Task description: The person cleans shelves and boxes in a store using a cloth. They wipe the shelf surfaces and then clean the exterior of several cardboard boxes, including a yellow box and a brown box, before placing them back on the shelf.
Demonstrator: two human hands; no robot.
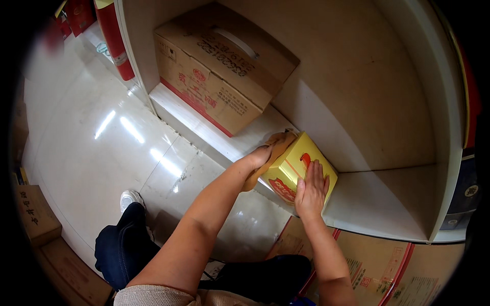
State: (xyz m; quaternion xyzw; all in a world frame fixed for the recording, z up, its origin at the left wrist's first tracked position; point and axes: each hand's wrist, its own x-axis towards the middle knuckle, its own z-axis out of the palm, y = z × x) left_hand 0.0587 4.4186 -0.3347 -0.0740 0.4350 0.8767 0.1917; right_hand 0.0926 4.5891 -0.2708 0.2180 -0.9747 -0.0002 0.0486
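Note:
A shiny yellow gift box [289, 166] with red markings stands on the bottom shelf [377, 204], near its front edge. My right hand [313, 193] lies flat on the box, fingers stretched out over a red mark. At the box's left side, my left hand [263, 154] is wrapped round a tan cloth [278, 148] that touches the box. Part of the cloth hangs below my wrist. The left fingertips are hidden by the cloth.
A large brown carton [219, 76] with a white handle sits on the shelf to the left. Upright panels bound the shelf bay. More cartons lie on the floor at the lower right [372, 260] and far left [38, 214]. Glossy tiles [102, 153] cover the floor.

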